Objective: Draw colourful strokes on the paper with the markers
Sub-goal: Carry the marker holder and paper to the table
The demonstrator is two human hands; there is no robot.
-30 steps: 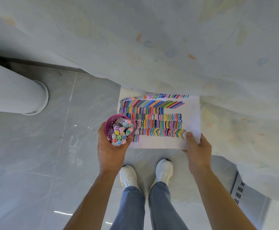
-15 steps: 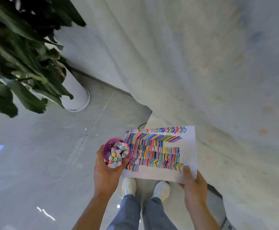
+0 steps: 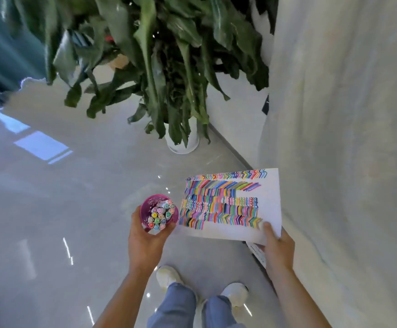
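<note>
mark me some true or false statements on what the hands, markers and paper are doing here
1. The left hand holds a pink cup of markers. True.
2. The paper is blank. False: rows of colourful strokes cover most of it.
3. The right hand pinches the paper at its near right corner. True.
4. The right hand also holds a marker. False: the markers seen all sit in the cup.
5. The paper lies flat on a table. False: it is held in the air above the floor.
6. A leafy plant in a white pot stands ahead. True.
</note>
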